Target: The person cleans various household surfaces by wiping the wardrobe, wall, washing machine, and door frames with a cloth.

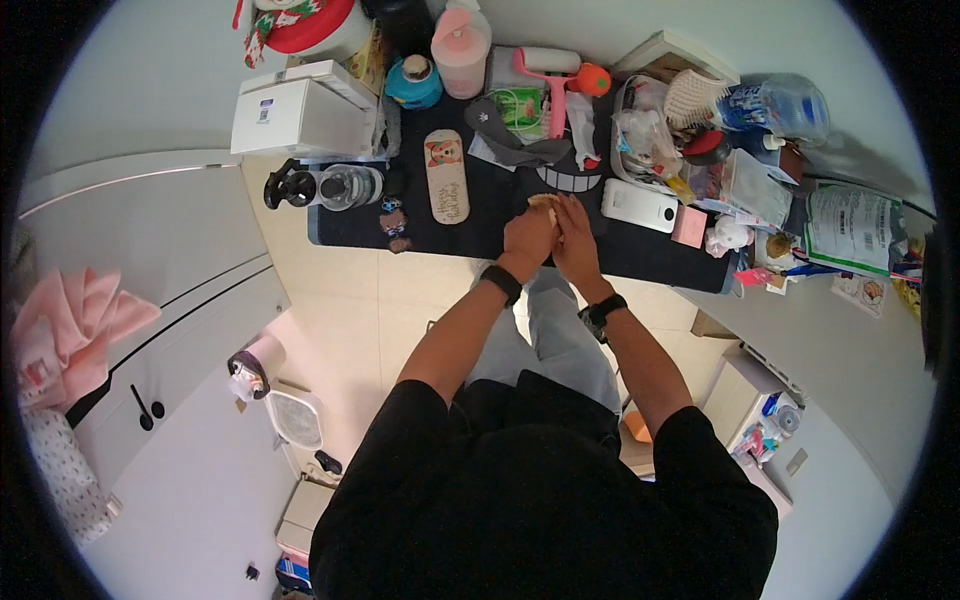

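Observation:
Both hands meet over the front part of the dark desk mat, close to a dark piece with a white toothy-grin print [570, 181]. My left hand [531, 238] is closed, its fingers around a small beige thing [542, 200] whose kind I cannot make out. Against it presses my right hand [574, 238], fingers bent over the same spot and partly hiding what is held. To the left lies a long cream case [447, 178] with a cartoon dog and lettering. A white phone-like device [639, 206] is on the right.
At the back stand a pink-lidded bottle [461, 55], a blue jar [414, 83] and a pink lint roller [553, 80]. A spray bottle [325, 187] lies left by a white box [300, 115]. On the right are a hairbrush [692, 98], a water bottle [780, 107] and a packed basket [640, 135].

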The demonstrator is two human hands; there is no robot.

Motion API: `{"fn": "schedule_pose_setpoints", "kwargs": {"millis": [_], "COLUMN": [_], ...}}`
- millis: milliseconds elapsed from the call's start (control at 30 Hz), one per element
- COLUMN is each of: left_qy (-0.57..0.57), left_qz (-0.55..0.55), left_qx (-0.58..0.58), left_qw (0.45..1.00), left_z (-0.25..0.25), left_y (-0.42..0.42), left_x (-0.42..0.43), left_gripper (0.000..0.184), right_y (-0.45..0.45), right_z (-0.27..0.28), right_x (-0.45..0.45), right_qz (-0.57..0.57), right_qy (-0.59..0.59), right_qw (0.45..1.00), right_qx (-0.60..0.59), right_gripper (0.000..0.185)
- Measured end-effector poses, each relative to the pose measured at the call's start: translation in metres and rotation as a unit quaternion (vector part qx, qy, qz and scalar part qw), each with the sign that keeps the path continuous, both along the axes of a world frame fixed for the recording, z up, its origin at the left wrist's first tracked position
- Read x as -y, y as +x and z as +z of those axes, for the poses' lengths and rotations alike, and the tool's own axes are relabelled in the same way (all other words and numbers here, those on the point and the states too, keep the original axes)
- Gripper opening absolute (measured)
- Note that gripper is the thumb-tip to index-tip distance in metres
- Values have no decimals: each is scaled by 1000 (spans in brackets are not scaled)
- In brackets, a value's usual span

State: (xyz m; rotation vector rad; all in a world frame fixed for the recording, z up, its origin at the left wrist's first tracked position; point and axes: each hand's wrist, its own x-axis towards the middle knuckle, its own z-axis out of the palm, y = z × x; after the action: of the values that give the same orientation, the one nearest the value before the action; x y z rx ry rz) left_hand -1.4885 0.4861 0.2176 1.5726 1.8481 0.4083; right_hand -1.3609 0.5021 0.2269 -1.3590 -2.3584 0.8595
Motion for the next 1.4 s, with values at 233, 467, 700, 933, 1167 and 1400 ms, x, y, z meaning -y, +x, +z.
{"fn": "schedule_pose_setpoints", "kwargs": {"millis": [233, 467, 700, 933, 1167, 1400], "left_qy": [-64, -66, -126, -44, 64, 239], "left_qz": [-112, -140, -139, -245, -333, -372], "left_qx": [3, -16, -35, 41, 158, 325], "left_qw": [992, 988, 982, 968, 927, 836], "left_z": [4, 5, 20, -4, 120, 312], "left_y": [61, 148, 249, 386, 497, 579], "left_x": [11, 19, 15, 28, 14, -14], "left_gripper": [18, 16, 19, 21, 41, 38], "right_y": [64, 149, 253, 408, 543, 599], "right_z": [5, 4, 5, 20, 129, 296], "right_x": [31, 56, 52, 71, 102, 97], "right_qz": [-40, -84, -50, -71, -192, -298], "right_qy": [-9, -6, -19, -39, 46, 394], "right_qw": [999, 996, 999, 997, 976, 867], "right_qx": [23, 2, 4, 16, -92, 73], "right_gripper": [60, 61, 68, 54, 51, 51]}}
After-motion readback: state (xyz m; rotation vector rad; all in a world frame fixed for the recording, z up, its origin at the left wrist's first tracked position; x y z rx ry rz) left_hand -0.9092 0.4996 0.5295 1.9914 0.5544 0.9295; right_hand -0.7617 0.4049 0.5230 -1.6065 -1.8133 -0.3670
